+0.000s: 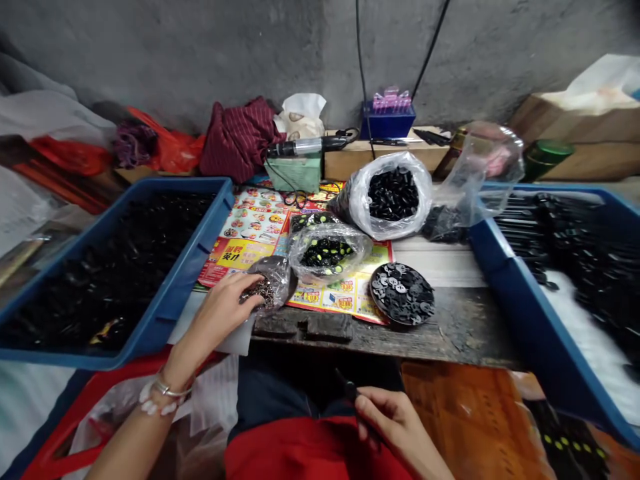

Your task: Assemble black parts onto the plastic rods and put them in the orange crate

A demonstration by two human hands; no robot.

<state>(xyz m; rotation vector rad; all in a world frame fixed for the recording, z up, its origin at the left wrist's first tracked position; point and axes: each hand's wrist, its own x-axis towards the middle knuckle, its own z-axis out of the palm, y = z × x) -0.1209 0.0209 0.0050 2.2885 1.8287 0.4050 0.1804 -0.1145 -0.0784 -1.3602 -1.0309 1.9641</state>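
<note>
My left hand (231,308) reaches to a small clear plastic bag (283,277) of small brownish metal pieces (267,288). Thumb and fingers are apart at its mouth, tips among the pieces. Low in front of the red garment, my right hand (387,423) is closed around a slim black part (351,390) with a narrow tip; its exact kind is unclear. Beside the small bag stands an open bag of black pieces with yellow-green spots (327,253). A round black dish (403,293) of flat grey and black pieces lies to the right.
Blue trays of black parts flank the bench, one left (200,230) and one right (520,313). A white bag (355,200) of black pieces leans behind the dish. At the back, a power screwdriver (310,145) rests on a green box (295,173); cables hang nearby.
</note>
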